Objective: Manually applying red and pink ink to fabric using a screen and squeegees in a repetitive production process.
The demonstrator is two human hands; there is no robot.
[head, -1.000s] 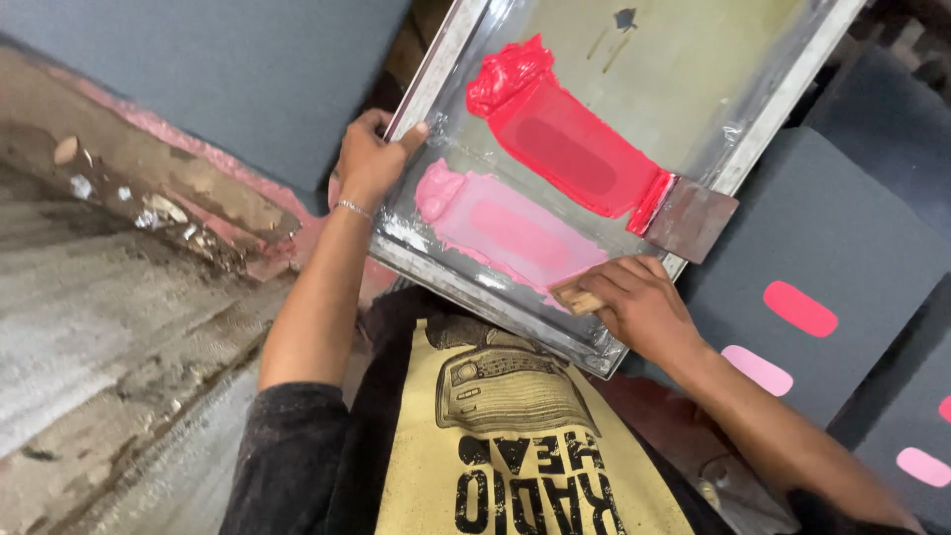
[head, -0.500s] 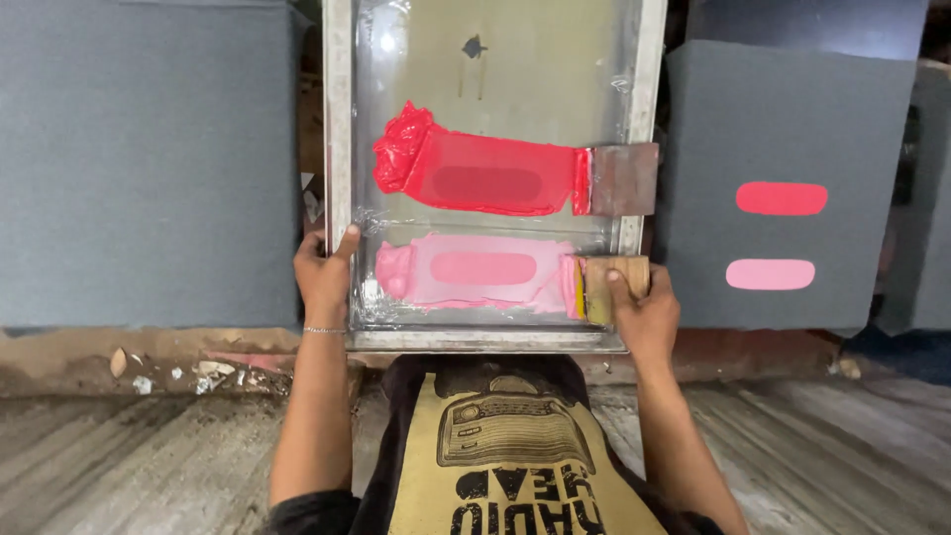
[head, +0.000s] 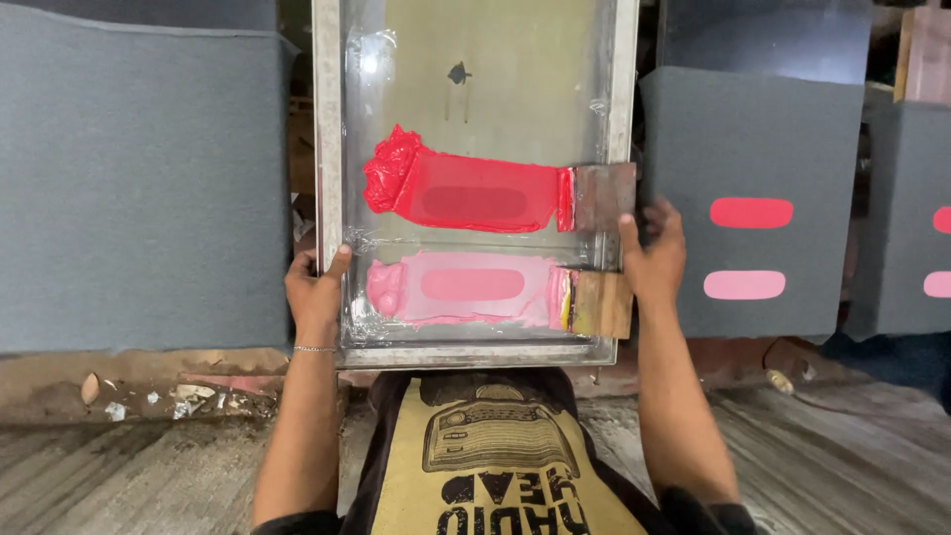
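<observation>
Grey boards behind, both hands [head: 317,292] [head: 654,253] gripping screen frame [head: 328,149]

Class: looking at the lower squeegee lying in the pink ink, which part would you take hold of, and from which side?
Probably the bare wooden block of the lower squeegee, from the right. Its left edge meets the pink ink, while the right end lies clean against the frame rail, nearest the right hand.
</observation>
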